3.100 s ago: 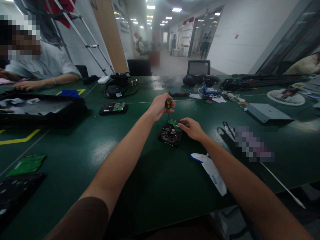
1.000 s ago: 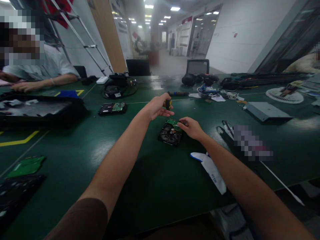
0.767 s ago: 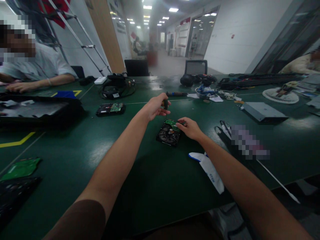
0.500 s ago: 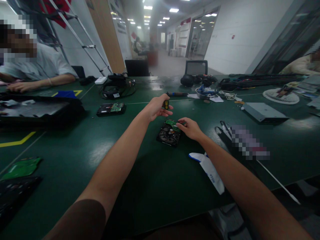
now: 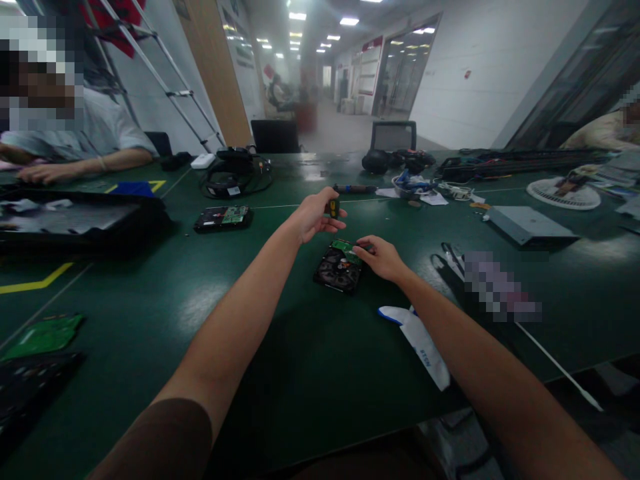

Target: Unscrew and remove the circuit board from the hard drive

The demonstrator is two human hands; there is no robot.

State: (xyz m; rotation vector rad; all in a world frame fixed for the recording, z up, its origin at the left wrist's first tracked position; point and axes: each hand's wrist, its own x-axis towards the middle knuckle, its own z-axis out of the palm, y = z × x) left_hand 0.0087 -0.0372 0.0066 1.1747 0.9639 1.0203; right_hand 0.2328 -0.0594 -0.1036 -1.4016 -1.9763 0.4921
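A black hard drive (image 5: 337, 269) with a green circuit board lies on the green table (image 5: 300, 347) in front of me. My left hand (image 5: 315, 215) is closed round the black and yellow handle of a small screwdriver (image 5: 332, 208), held upright just above the drive's far end. My right hand (image 5: 383, 257) rests on the drive's right edge, fingers curled against the green board and steadying it.
A second hard drive (image 5: 223, 217) lies further left, a white and blue glove (image 5: 417, 343) near my right forearm. A black tray (image 5: 75, 220) and another person's arms (image 5: 75, 165) are at the left. Cables, a grey box (image 5: 530, 225) and tools crowd the far right.
My left hand has turned the screwdriver handle a little between the frames while staying above the drive. My right hand has kept its place on the drive.
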